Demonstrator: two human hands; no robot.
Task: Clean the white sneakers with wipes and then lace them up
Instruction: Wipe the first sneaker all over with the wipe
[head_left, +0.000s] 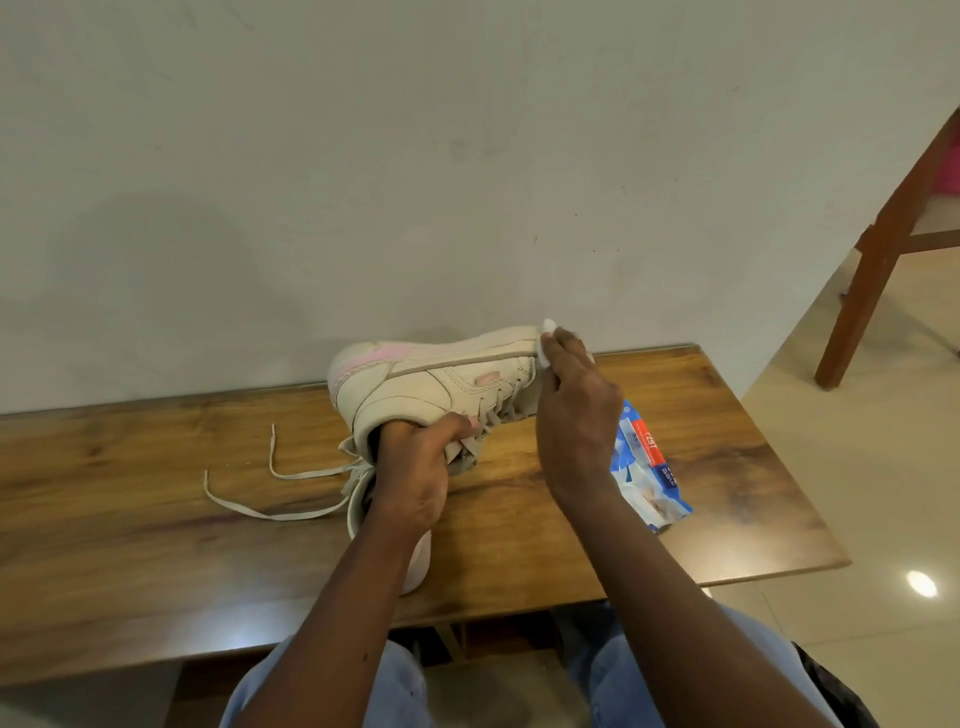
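Sneaker (415, 384) sits gripped in left hand (410, 473); right hand (571, 421) pinches wipe (546, 347); hard rubbing could twist it loose.

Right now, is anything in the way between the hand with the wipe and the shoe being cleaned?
Nothing visible. The right hand pinches the wipe against the toe of the raised sneaker, which the left hand holds by its opening. The wipes pack lies on the table under the right wrist, out of the way.

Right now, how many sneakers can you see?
2. One sneaker is held up in the left hand; the other sneaker sits on the table under that forearm, mostly hidden.
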